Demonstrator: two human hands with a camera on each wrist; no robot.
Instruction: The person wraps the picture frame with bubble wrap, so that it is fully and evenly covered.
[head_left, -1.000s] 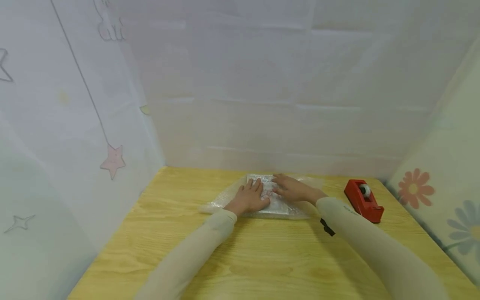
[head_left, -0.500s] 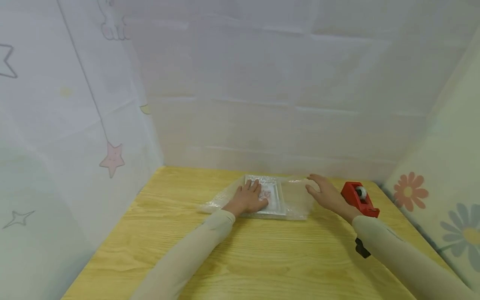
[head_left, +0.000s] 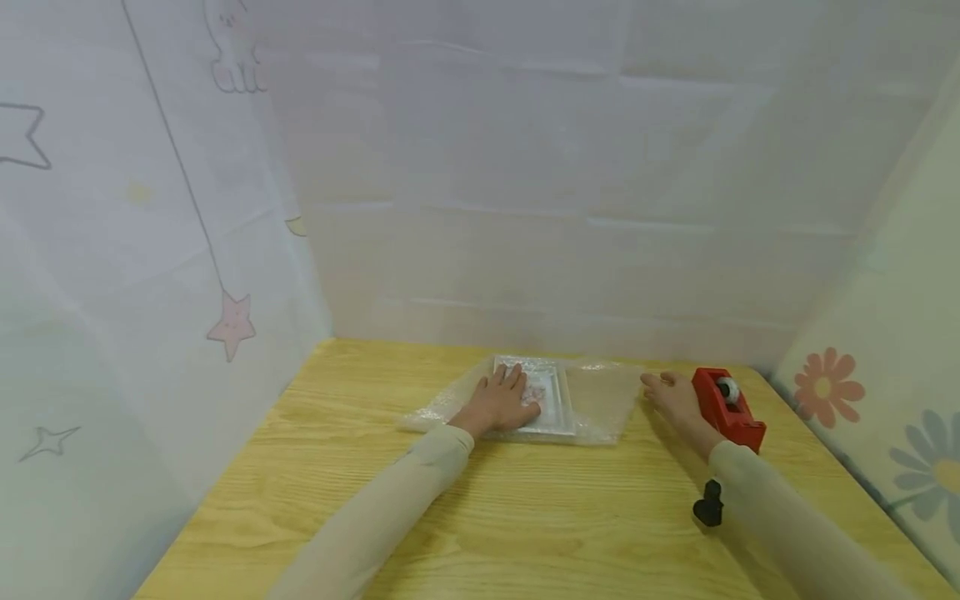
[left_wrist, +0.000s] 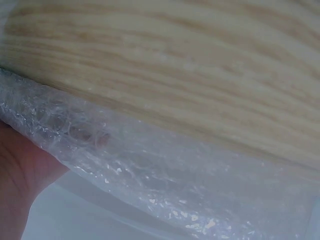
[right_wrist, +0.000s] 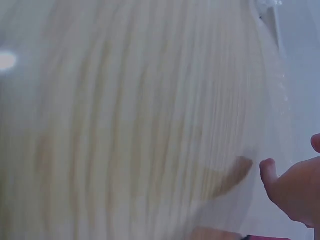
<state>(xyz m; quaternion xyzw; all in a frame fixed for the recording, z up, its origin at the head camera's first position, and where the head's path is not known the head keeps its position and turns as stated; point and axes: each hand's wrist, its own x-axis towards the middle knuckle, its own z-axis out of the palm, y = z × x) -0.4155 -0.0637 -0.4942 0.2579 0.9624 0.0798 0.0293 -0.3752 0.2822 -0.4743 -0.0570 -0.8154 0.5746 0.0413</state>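
Note:
A white picture frame (head_left: 555, 392) with a small pinkish picture lies on a sheet of bubble wrap (head_left: 603, 400) in the head view. My left hand (head_left: 498, 402) rests on the frame with its fingers spread. In the left wrist view, part of that hand (left_wrist: 30, 170) shows beside the raised edge of the bubble wrap (left_wrist: 150, 175). Just past the wrap's right edge is my right hand (head_left: 672, 400), fingers slightly bent. Its thumb and a fingertip stand apart in the right wrist view, where the hand (right_wrist: 297, 192) is close over the table with nothing between them.
A red tape dispenser (head_left: 727, 408) with a roll of clear tape stands right beside my right hand. The yellow wood-grain table (head_left: 555, 517) meets a pale covered wall (head_left: 480, 250) at the back. Printed sheets line both sides.
My right hand has moved from over the frame, rightward across the bubble wrap, to beside the tape dispenser. The frame's right side is now uncovered by it. My left hand has stayed in place.

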